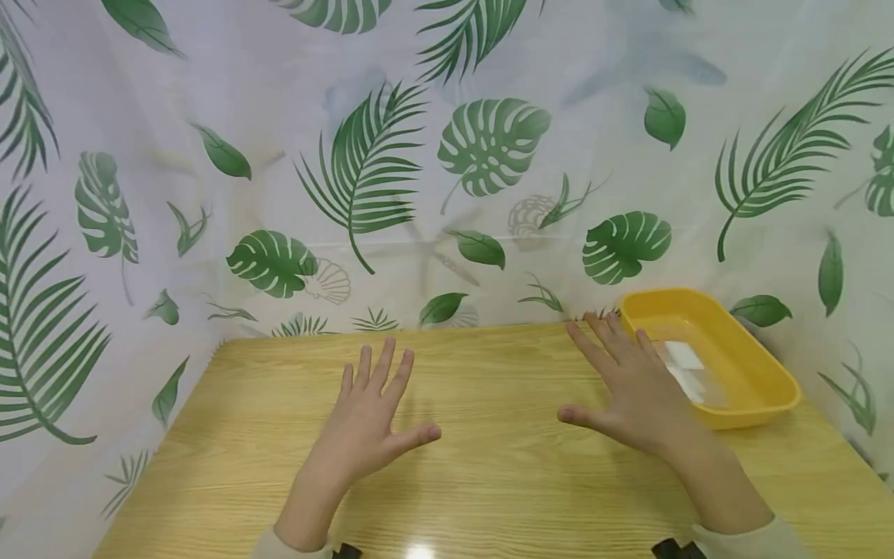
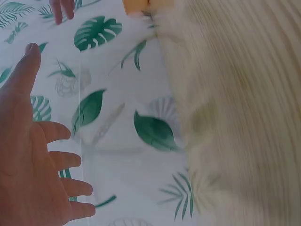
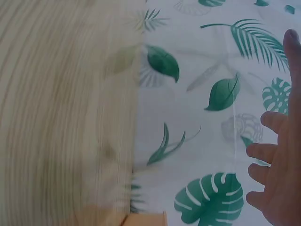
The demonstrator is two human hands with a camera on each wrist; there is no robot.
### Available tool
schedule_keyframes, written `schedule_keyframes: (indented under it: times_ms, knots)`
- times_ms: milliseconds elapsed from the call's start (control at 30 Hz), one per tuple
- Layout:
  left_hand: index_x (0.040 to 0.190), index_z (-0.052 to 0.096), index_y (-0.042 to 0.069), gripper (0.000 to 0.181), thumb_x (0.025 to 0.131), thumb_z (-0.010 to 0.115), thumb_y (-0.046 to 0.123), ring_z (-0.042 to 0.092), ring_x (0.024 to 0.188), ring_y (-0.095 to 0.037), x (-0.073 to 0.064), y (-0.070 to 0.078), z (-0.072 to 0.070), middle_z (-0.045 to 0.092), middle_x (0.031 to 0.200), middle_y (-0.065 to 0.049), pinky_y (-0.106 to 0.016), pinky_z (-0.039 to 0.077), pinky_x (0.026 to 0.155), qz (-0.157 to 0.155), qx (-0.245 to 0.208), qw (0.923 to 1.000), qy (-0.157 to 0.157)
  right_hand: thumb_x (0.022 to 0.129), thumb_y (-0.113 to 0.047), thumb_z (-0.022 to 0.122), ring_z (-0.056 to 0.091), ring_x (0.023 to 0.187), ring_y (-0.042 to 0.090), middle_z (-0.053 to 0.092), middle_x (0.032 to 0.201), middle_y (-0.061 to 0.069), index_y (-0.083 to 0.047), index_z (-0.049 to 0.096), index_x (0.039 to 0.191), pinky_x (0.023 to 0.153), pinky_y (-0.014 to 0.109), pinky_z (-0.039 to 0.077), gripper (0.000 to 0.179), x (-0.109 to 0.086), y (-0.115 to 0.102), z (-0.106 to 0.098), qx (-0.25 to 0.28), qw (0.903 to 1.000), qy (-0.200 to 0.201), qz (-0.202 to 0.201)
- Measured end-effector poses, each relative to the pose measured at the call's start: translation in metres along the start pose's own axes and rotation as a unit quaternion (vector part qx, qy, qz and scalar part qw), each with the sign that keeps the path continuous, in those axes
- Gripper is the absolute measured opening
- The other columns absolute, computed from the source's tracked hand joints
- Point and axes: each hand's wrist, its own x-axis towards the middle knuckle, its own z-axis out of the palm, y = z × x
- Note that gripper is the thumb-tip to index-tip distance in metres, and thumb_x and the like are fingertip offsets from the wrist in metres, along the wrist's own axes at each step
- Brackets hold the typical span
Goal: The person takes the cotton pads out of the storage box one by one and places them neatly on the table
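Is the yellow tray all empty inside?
No, the head view shows white things lying inside the yellow tray.

Left hand (image 1: 365, 429) raised, fingers (image 1: 400, 376) straight, spread, thumb (image 1: 417, 437) out; right hand (image 1: 639, 394) likewise; forearms (image 1: 310, 495) angled inward

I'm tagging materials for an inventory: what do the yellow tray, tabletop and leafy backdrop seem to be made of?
Yellow tray: probably moulded plastic, smooth, slightly glossy, with rounded corners and even colour. Tabletop: perhaps wood or laminate, glossy, showing grain and a bright reflection. Leafy backdrop: likely thin fabric or plastic sheeting, mostly matt, with printed leaves and faint folds.
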Motion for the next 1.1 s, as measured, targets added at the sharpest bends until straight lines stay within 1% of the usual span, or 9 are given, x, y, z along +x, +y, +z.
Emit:
schedule_keyframes:
  times_ms: [133,200,267,433,567,700,900,967,1100]
  knots:
    - [0.161,0.005,0.023,0.105,0.085,0.044,0.083,-0.014,0.151,-0.034,0.009,0.016,0.002,-0.014,0.166,-0.001,-0.059,0.002,0.122,0.016,-0.021,0.9992,-0.028,0.079,-0.068,0.070,0.007,0.153,0.038,0.015,0.167,0.016,-0.027,0.011,0.162,0.123,0.059,0.001,0.110,-0.006,0.015,-0.010,-0.016,0.9998,-0.010,0.009]
    - [0.162,0.005,0.022,0.106,0.084,0.043,0.084,-0.015,0.151,-0.032,0.015,0.025,0.003,-0.014,0.166,-0.001,-0.057,0.002,0.123,0.030,-0.021,0.9988,-0.032,0.079,-0.067,0.071,0.007,0.153,0.039,0.012,0.167,0.015,-0.026,0.009,0.162,0.123,0.057,-0.003,0.111,-0.011,0.024,-0.015,-0.021,0.9997,-0.012,0.010]
    - [0.162,0.004,0.022,0.107,0.084,0.042,0.085,-0.015,0.151,-0.032,0.020,0.034,0.004,-0.014,0.166,-0.001,-0.057,0.003,0.123,0.042,-0.017,0.9986,-0.027,0.080,-0.066,0.071,0.005,0.153,0.039,0.010,0.168,0.014,-0.025,0.008,0.162,0.123,0.055,-0.005,0.111,-0.014,0.035,-0.018,-0.029,0.9995,-0.012,0.007]
    - [0.160,-0.009,0.024,0.108,0.085,0.040,0.084,-0.014,0.152,-0.033,0.033,0.053,0.007,-0.015,0.166,-0.002,-0.058,0.005,0.123,0.061,-0.001,0.9980,-0.014,0.081,-0.063,0.071,0.003,0.154,0.039,0.009,0.168,0.014,-0.024,0.007,0.162,0.123,0.057,-0.004,0.111,-0.022,0.061,-0.021,-0.040,0.9992,-0.011,0.002]
    - [0.160,-0.008,0.020,0.108,0.086,0.037,0.084,-0.010,0.152,-0.036,0.043,0.069,0.014,-0.013,0.167,-0.004,-0.059,0.008,0.122,0.069,0.001,0.9976,-0.008,0.081,-0.060,0.072,0.004,0.153,0.041,0.011,0.167,0.017,-0.024,0.006,0.162,0.122,0.060,-0.005,0.110,-0.030,0.081,-0.019,-0.032,0.9993,-0.013,0.013]
    - [0.160,-0.008,0.021,0.107,0.086,0.035,0.085,-0.010,0.152,-0.035,0.051,0.086,0.022,-0.011,0.167,-0.004,-0.056,0.007,0.123,0.075,-0.005,0.9971,-0.015,0.081,-0.056,0.075,0.005,0.153,0.041,0.015,0.166,0.020,-0.023,0.010,0.162,0.121,0.061,-0.006,0.110,-0.042,0.103,-0.017,-0.029,0.9992,-0.014,0.025]
    - [0.159,-0.010,0.025,0.106,0.085,0.035,0.086,-0.006,0.153,-0.038,0.062,0.110,0.035,-0.009,0.168,-0.004,-0.056,0.007,0.123,0.097,-0.004,0.9950,-0.024,0.081,-0.056,0.074,-0.005,0.154,0.034,0.018,0.163,0.025,-0.018,0.011,0.162,0.122,0.049,-0.015,0.110,-0.057,0.130,-0.020,-0.064,0.9974,-0.012,0.030]
    - [0.159,-0.010,0.027,0.106,0.084,0.034,0.087,-0.006,0.153,-0.038,0.066,0.117,0.039,-0.009,0.168,-0.003,-0.056,0.006,0.123,0.104,-0.003,0.9943,-0.025,0.082,-0.057,0.073,-0.007,0.154,0.032,0.017,0.164,0.022,-0.018,0.011,0.162,0.122,0.044,-0.016,0.109,-0.061,0.137,-0.021,-0.075,0.9964,-0.015,0.035]
    - [0.159,-0.011,0.027,0.106,0.084,0.031,0.088,-0.013,0.152,-0.037,0.075,0.131,0.047,-0.011,0.168,-0.004,-0.058,0.007,0.123,0.119,0.017,0.9926,-0.018,0.085,-0.057,0.069,-0.010,0.154,0.033,0.009,0.167,0.017,-0.018,0.008,0.162,0.119,0.047,-0.021,0.106,-0.069,0.155,-0.020,-0.076,0.9950,-0.029,0.058]
